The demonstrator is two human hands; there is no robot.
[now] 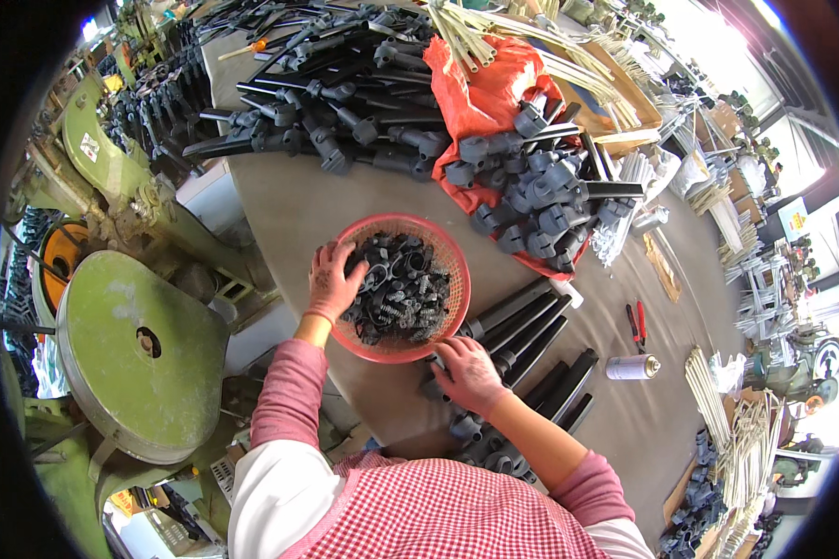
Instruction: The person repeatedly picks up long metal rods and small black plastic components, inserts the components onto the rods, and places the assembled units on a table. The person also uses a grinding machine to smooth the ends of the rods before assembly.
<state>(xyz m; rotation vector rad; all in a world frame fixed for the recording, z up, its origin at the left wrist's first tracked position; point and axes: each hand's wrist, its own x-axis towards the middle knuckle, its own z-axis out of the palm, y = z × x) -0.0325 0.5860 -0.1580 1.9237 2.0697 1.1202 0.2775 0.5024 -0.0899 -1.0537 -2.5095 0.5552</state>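
A round red plastic basket [457,279] of tangled small black parts [401,293] stands on the grey-brown worktop [289,205]; single pieces are hard to make out. The left hand [334,279] reaches over its left rim, thumb apart from the fingers; whether they pinch a part cannot be told. The right hand [471,373] is at the lower right rim, its grip unclear. Its forearm partly hides black tubes with grey joints [522,331]; the checked apron [438,508] is cut off below.

Red basket [459,289], black parts [403,291], red-white checked apron [447,512]
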